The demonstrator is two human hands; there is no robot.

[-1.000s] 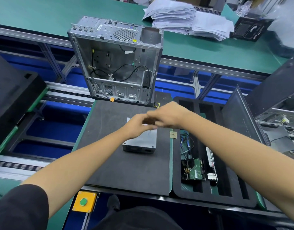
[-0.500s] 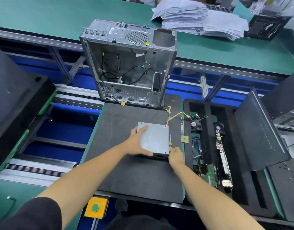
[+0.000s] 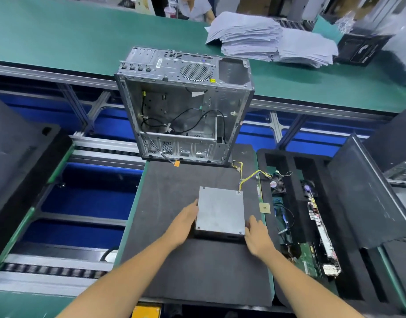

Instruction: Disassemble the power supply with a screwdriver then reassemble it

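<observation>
The power supply (image 3: 220, 212) lies flat on the dark mat (image 3: 174, 260) of the tabletop, in front of the open computer case (image 3: 183, 106), with the left hand (image 3: 184, 222) against its left side and the right hand (image 3: 257, 235) at its near right corner, the fingers of both relaxed and fairly straight, holding nothing. No screwdriver shows, and the lid is on, so this looks like squaring the unit up. Next, a screwdriver must be fetched and set to a corner screw.

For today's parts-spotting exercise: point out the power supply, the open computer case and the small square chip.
power supply (image 3: 220, 211), head view, middle of its flat metal lid.
computer case (image 3: 195, 72), head view, round fan grille.
chip (image 3: 264, 207), head view, its centre.
</observation>
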